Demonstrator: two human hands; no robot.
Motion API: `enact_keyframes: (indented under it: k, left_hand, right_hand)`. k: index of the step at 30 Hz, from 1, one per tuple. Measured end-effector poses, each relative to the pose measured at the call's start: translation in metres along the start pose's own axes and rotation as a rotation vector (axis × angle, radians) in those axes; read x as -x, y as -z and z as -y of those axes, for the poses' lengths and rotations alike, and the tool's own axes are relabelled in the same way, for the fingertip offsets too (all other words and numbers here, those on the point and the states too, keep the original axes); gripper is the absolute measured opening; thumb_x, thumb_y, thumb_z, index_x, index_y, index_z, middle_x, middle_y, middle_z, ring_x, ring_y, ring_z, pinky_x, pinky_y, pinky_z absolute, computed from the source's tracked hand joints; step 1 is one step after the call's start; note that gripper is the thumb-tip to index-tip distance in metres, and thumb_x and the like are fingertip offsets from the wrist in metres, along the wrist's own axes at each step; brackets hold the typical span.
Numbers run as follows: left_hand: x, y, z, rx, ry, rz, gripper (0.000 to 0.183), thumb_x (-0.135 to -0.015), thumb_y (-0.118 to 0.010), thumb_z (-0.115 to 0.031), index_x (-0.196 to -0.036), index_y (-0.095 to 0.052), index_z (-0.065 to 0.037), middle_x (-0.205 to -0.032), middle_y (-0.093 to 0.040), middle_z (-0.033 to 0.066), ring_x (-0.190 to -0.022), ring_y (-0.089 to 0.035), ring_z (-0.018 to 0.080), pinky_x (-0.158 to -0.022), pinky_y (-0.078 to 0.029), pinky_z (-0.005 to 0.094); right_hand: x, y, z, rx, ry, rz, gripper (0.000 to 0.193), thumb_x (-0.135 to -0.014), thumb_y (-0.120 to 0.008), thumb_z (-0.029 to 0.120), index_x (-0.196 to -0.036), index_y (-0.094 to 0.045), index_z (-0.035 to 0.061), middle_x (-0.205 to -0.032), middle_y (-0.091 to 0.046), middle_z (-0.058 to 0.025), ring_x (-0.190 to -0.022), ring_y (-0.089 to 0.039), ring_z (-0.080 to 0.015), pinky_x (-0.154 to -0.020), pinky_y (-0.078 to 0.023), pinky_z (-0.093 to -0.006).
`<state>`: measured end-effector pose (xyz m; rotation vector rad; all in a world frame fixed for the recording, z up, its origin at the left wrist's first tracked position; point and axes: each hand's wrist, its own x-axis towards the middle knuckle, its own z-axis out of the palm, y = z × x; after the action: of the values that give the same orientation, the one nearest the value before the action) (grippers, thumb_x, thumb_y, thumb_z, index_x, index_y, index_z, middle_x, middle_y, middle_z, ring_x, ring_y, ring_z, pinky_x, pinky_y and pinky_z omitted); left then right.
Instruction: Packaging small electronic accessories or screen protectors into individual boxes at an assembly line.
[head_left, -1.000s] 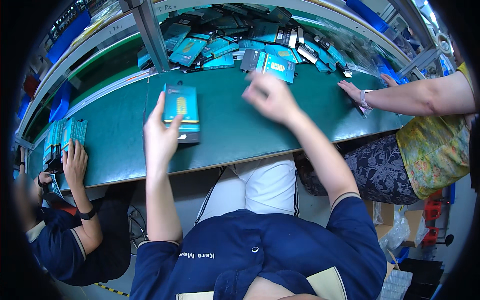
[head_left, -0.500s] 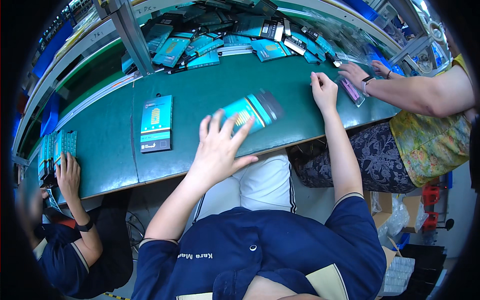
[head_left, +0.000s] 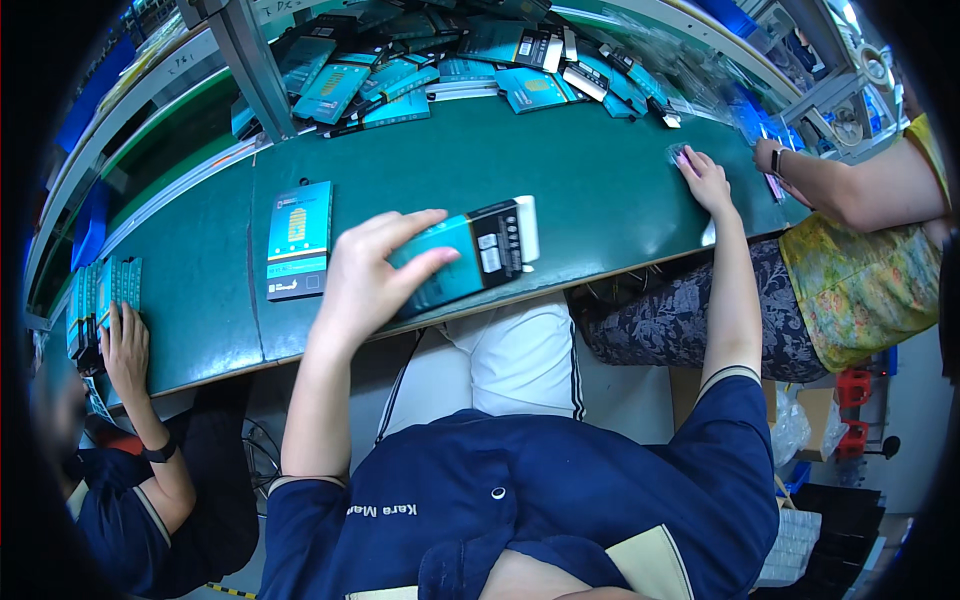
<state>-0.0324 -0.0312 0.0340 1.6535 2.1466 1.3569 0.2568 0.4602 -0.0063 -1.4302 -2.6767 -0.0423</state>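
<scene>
My left hand (head_left: 375, 265) is closed around a teal and black box (head_left: 490, 250), thumb on its near face. The box is tilted above the table's front edge, and the white flap at its right end stands out. Farther right, my right hand (head_left: 708, 183) is closed on a clear plastic packet (head_left: 676, 154) with something purple in it, mostly hidden by the fingers. Left of my left hand, another teal box (head_left: 299, 240) lies flat on the green table (head_left: 590, 200).
A heap of teal and black boxes (head_left: 400, 75) lies at the back below a metal frame (head_left: 240, 65). At left, a co-worker's hand (head_left: 124, 350) touches a row of upright boxes (head_left: 88, 310). A co-worker's arm (head_left: 840, 185) reaches in from the right.
My left hand has turned the teal box and lifted it, its open end now facing right. My right hand has moved right and closed on the packet. The co-worker's hands at right drew back.
</scene>
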Motion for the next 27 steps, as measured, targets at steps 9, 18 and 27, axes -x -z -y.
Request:
enact_keyframes:
  k: [9, 18, 27]
  left_hand:
    - [-0.005, -0.016, 0.008, -0.271, -0.117, 0.179, 0.065, -0.070, -0.084, -0.033, -0.125, -0.064, -0.006, -0.126, -0.062, 0.0161, -0.120, -0.055, 0.0324, -0.103, -0.041, 0.0434]
    - [-0.005, -0.029, 0.003, -0.349, -0.049, 0.297, 0.076, -0.058, -0.084, -0.041, -0.121, -0.063, -0.004, -0.123, -0.058, 0.0127, -0.116, -0.053, 0.0294, -0.099, -0.041, 0.0400]
    - [-0.015, -0.028, -0.018, -0.162, -0.016, 0.131, 0.093, -0.058, -0.090, -0.033, -0.135, -0.047, -0.005, -0.122, -0.059, 0.0181, -0.108, -0.061, 0.0333, -0.096, -0.047, 0.0401]
  right_hand:
    - [0.104, 0.003, 0.151, -0.334, 0.439, -0.087, 0.063, -0.077, -0.076, 0.041, -0.136, -0.061, 0.0237, -0.137, -0.053, -0.0163, -0.124, -0.049, -0.0354, -0.106, -0.041, -0.0440]
    - [0.164, 0.026, 0.226, -0.651, 0.890, 0.239, 0.072, -0.060, -0.089, 0.032, -0.125, -0.066, 0.0096, -0.122, -0.067, -0.0096, -0.121, -0.056, -0.0283, -0.116, -0.024, -0.0562]
    - [0.195, 0.050, 0.295, -1.557, 0.856, -0.086, 0.050, -0.094, -0.054, 0.005, -0.142, -0.044, -0.0042, -0.150, -0.041, -0.0219, -0.147, -0.027, -0.0292, -0.120, -0.019, -0.0407]
